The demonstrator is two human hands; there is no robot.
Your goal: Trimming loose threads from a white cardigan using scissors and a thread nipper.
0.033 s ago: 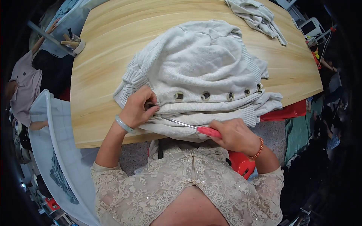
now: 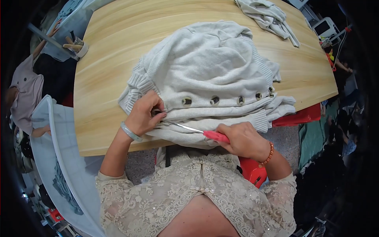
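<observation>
Garment of pale knit (image 2: 213, 75) lying bunched on a wood-grain counter (image 2: 106, 47), under the left hand (image 2: 147, 112) and just ahead of the right hand (image 2: 246, 142). The left thumb and fingers are pinched together on a fold of the knit. The right hand is curled round a pink-handled tool (image 2: 216, 136), its slim metal shaft pointing towards the left hand.

Five dark-centred buttons (image 2: 186, 101) run rightward from just beyond the left hand, all apparently in place. Work at the pinched spot looks under way rather than finished; how much remains elsewhere cannot be judged. A second pale knit piece (image 2: 268, 19) lies well beyond the right hand, touched by neither.

The left fingers partly cover a dark round thing, perhaps another button. The tool's tip is hard to make out, and its kind unclear. The second piece is cut off at the upper edge.
</observation>
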